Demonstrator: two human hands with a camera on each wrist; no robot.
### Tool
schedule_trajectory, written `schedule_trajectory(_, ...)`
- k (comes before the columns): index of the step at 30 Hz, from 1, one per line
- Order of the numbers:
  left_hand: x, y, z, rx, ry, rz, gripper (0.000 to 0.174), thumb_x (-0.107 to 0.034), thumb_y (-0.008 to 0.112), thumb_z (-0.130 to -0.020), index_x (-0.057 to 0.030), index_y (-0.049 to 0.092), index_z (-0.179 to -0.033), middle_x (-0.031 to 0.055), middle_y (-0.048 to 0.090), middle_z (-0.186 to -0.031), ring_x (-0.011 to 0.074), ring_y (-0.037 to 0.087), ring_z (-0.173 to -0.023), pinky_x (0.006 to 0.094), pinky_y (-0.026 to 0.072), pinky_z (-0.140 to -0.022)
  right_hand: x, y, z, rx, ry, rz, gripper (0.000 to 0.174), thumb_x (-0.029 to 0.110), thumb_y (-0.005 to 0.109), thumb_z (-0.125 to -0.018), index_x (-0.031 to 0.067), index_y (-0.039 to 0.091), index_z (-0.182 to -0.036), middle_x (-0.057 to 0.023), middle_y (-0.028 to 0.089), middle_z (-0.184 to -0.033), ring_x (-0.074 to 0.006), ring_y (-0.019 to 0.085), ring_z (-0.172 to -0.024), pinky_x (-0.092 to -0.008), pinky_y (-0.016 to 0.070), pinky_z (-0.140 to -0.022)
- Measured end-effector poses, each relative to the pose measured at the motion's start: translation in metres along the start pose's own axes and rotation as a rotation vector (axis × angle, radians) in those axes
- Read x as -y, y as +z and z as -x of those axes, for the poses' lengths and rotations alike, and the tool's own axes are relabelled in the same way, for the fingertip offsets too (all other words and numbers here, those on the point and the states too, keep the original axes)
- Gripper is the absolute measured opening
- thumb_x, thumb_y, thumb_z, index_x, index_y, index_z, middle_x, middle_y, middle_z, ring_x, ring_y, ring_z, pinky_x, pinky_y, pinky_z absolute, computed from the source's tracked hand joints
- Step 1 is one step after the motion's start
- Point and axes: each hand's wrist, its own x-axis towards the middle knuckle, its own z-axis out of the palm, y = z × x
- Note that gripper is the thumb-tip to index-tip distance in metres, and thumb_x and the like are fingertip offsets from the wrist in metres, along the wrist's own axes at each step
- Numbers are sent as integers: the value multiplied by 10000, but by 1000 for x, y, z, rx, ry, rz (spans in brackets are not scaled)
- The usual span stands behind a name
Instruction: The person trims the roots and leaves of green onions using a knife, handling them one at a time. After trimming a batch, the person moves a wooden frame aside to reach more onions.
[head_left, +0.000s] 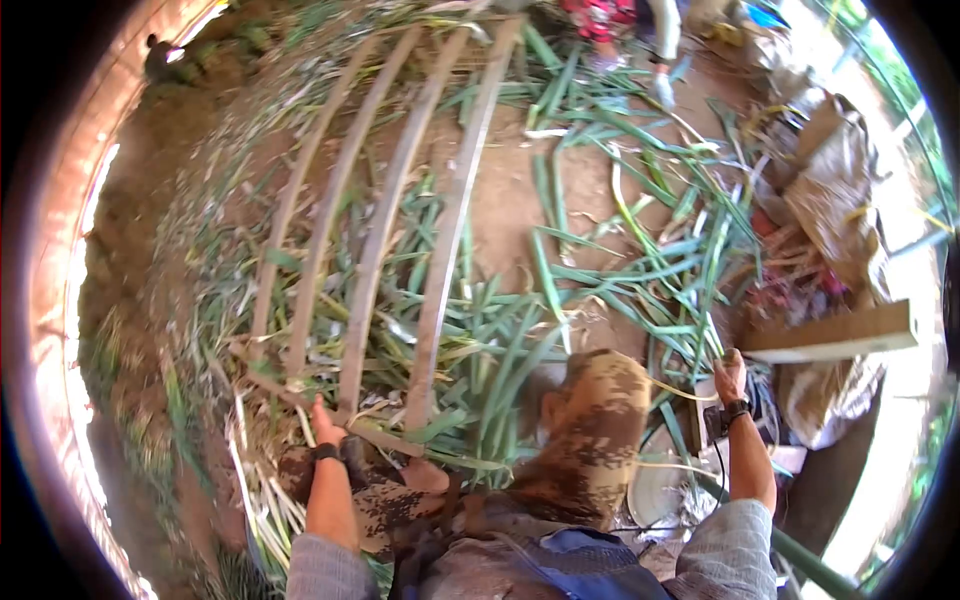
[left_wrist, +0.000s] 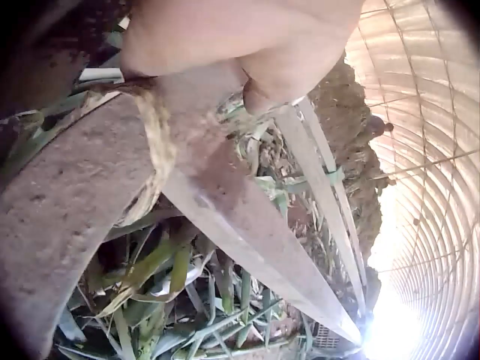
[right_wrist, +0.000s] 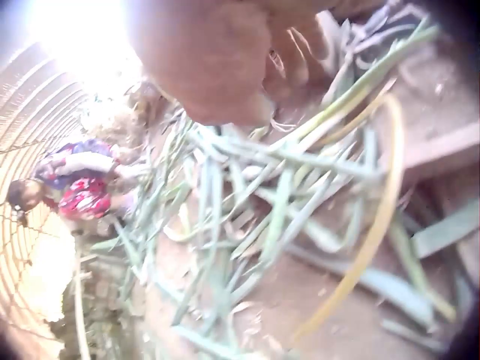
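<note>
Long pale slats joined by a crosspiece form a wooden rack (head_left: 380,240) over a litter of green leaves. At its near end, my left hand (head_left: 325,425) grips the crosspiece (head_left: 385,437). The left wrist view shows that hand (left_wrist: 247,37) over a brown board (left_wrist: 225,187), a fingertip down one side. Out to the right, my right hand (head_left: 731,376) has curled fingers at the lower ends of long green onion stalks (head_left: 708,290). Close up, this hand (right_wrist: 217,67) partly hides the onion stalks (right_wrist: 352,109) beside it.
Loose green leaves (head_left: 640,270) cover much of the dirt floor (head_left: 500,220). A squared wooden beam (head_left: 835,335) juts in beyond my right hand, beside crumpled sacking (head_left: 830,190). Another person (right_wrist: 79,176) in patterned red clothing is across the floor. A yellow hoop-like strip (right_wrist: 386,202) arches near my right hand.
</note>
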Motion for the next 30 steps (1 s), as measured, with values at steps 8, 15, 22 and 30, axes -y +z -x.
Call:
schedule_trajectory(8,-3,30,68,184,28,225,659,-400,567,-966,-71,316,-1478,155,397,-1461,384,449,-1268,568,411,-1004,210,22,-23,234,-518,-306,326,154,666,-836,17,649,-1130,-176,713,-961,-323,696,-935,-389,531,-832)
schedule_trajectory(15,-57,45,190,521,176,306,353,-299,600,-937,-73,553,-1204,90,597,-1202,281,558,-1112,471,430,-982,324,-26,15,424,-654,-297,281,140,654,-850,-45,628,-1060,-136,679,-886,-164,613,-832,-345,505,-772)
schedule_trajectory(22,-128,61,282,614,349,275,198,-268,601,-918,-98,639,-1012,33,686,-938,217,656,-905,374,521,-861,429,-7,43,873,-592,-446,469,259,684,-934,-53,565,-1263,-134,672,-1133,-170,608,-1073,-317,486,-946)
schedule_trajectory(30,-149,74,310,461,488,300,345,-239,549,-967,-29,551,-1241,69,639,-1108,231,632,-992,409,512,-880,536,-1,127,1340,-107,-859,889,401,747,-845,-18,293,-1484,-205,595,-1267,-308,556,-1221,-453,463,-1036)
